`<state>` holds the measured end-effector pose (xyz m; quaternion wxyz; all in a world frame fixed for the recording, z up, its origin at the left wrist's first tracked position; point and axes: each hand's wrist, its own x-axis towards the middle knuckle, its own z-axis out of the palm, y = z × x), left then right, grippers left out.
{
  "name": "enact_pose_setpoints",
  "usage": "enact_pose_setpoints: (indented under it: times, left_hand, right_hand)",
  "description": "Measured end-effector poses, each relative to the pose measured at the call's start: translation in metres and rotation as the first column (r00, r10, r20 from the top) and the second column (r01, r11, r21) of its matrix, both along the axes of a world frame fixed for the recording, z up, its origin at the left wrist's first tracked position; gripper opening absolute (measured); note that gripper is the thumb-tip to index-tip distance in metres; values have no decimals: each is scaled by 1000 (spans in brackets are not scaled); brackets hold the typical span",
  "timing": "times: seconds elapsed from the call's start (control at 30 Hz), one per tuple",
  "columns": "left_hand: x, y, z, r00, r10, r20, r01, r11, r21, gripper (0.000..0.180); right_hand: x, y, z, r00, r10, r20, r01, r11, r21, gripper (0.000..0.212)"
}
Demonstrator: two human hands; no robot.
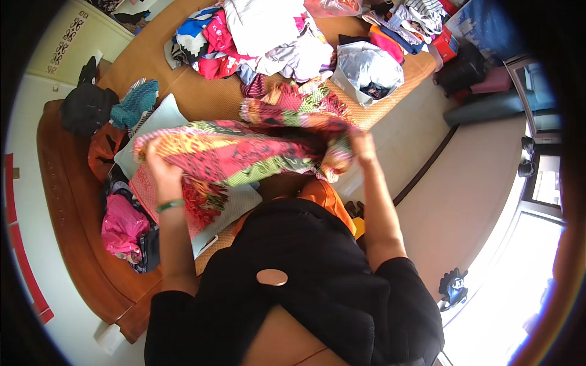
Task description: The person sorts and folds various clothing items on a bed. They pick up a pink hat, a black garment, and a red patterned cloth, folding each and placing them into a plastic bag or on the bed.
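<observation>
A multicoloured patterned scarf [244, 149] with fringed ends is stretched between my two hands, above my lap. My left hand [163, 169], below a green bracelet, is closed on the scarf's left end. At the other side my right hand [362, 148] grips the right edge, its fingers partly hidden by the fabric. The middle of the scarf sags in folds. Red fringe [204, 201] hangs down beside my left wrist, over a pale cushion [235, 210]. The scarf's far part lies toward the clothes pile.
A heap of clothes [262, 39] covers the far part of the brown woven seat [201, 100]. A white bag [366, 64] stands to its right, near more folded clothes [409, 24]. Pink clothing [124, 222] and a black cap-like item [88, 108] lie along the wooden sofa back [67, 201].
</observation>
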<state>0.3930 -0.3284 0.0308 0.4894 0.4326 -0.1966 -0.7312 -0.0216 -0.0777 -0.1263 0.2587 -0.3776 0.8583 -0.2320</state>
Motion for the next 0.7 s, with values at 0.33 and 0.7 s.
enact_pose_setpoints:
  times: [0.33,0.7]
  left_hand:
    - [106,-123,-192,332,355,874,356,811,-465,55]
    - [-211,138,-49,329,-661,675,929,98,-357,55]
  right_hand:
    - [-64,92,261,501,408,763,741,253,-622,36]
    - [-39,90,352,443,455,773,694,373,-617,39]
